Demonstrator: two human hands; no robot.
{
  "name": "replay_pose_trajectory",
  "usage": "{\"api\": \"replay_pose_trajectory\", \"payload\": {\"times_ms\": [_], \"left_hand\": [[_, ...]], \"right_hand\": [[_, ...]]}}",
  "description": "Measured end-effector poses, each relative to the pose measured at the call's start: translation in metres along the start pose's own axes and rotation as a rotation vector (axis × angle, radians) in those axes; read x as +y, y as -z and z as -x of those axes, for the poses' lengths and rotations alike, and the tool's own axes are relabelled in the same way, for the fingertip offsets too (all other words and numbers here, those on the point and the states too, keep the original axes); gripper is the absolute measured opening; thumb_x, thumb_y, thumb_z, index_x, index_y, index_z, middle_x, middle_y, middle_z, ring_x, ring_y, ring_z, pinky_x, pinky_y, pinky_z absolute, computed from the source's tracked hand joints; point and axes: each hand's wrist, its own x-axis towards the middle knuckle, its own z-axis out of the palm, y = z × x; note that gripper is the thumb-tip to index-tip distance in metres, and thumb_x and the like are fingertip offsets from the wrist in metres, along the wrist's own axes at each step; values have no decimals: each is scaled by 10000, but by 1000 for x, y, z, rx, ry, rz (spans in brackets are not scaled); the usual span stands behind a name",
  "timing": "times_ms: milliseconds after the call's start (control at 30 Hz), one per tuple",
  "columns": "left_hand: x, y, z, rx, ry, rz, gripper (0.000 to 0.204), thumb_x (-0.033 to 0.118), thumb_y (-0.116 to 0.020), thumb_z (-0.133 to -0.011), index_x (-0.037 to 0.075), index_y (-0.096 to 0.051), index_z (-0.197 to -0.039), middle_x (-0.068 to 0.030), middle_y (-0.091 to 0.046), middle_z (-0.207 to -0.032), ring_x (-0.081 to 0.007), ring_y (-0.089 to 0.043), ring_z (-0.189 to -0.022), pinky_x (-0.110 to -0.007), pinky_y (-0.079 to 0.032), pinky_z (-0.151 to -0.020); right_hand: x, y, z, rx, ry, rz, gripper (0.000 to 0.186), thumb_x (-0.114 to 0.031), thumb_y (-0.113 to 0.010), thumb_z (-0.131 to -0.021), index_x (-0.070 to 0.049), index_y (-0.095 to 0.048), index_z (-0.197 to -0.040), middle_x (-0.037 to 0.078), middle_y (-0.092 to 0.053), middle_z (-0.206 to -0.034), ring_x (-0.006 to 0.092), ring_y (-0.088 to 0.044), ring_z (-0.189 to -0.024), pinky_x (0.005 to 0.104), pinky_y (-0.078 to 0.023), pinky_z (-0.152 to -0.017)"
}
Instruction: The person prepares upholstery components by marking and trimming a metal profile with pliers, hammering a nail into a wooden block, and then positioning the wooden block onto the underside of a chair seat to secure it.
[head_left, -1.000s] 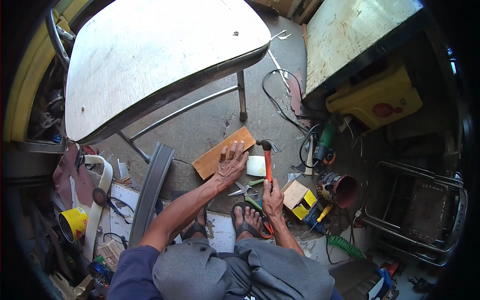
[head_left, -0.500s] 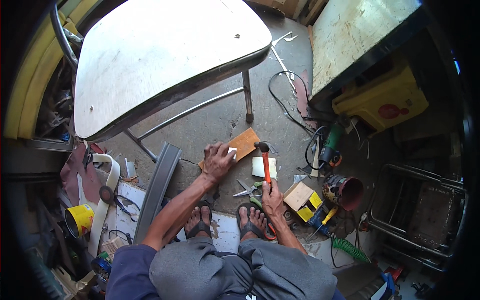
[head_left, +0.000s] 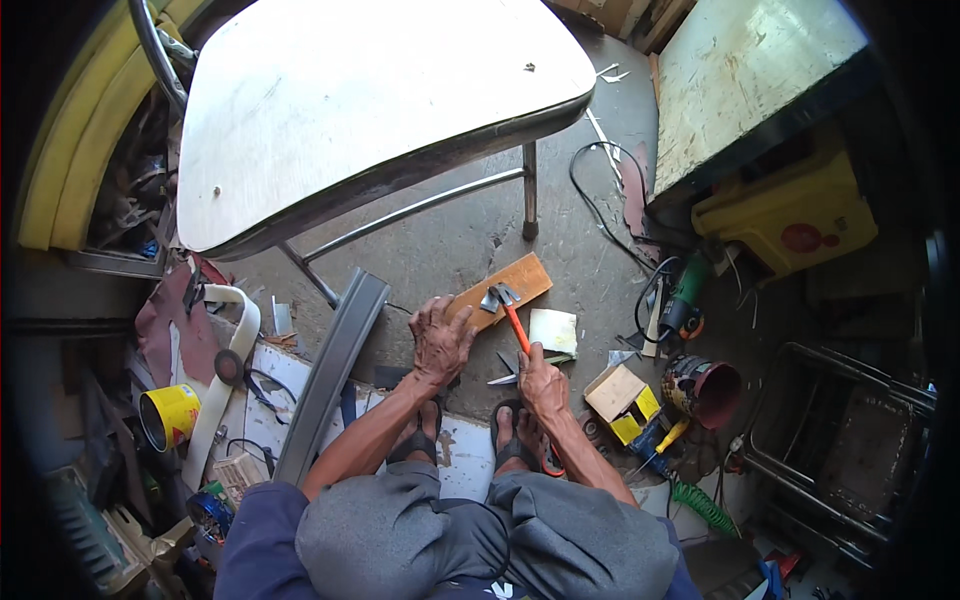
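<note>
My left hand (head_left: 441, 338) grips the left end of an orange-brown wooden board (head_left: 526, 279), which lies at a slant on the floor. A small bent piece of shiny sheet metal (head_left: 489, 301) rests on the board. My right hand (head_left: 545, 385) is closed round the orange handle of a claw hammer (head_left: 514, 322); the hammer's head is over the board, right by the metal piece. To the right of the hammer lies a whitish square pad (head_left: 553, 333). Scissors (head_left: 504, 378) with open blades lie partly hidden behind my right hand.
A white-topped metal-legged table (head_left: 380, 120) stands ahead. A grey metal channel (head_left: 330, 380) leans by my left arm. At right are an open cardboard box (head_left: 615, 395), a paint-stained can (head_left: 705, 390), a green angle grinder (head_left: 684, 305) and a yellow-handled screwdriver (head_left: 672, 436). A yellow tin (head_left: 168, 418) stands left.
The hammer head has swung left and down onto the board beside the metal piece. My left hand has let go of the small pale-looking piece and now grips the board. The view has shifted slightly.
</note>
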Motion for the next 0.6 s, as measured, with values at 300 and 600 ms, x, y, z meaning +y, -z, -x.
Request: {"api": "replay_pose_trajectory", "payload": {"times_ms": [300, 600], "left_hand": [[0, 3, 7, 24, 148, 68, 432, 247, -744, -821, 100, -629, -1210, -145, -513, -1332, -353, -411, -1290, -502, -285, -1071], [0, 8, 9, 49, 246, 100, 430, 177, -718, -799, 98, -625, -1211, -157, -505, -1332, -361, -411, -1291, -535, -312, -1053]], "right_hand": [[13, -7, 11, 89, -30, -2, 221, -273, -524, -1036, -70, -472, -1107, 268, -632, -698, 502, -637, -673, 594, -465, -545], [8, -10, 27, 81, 60, 51, 234, -309, -523, -1032, -83, -466, -1049, 254, -656, -783, 493, -648, -711, 580, -485, -542]]}}
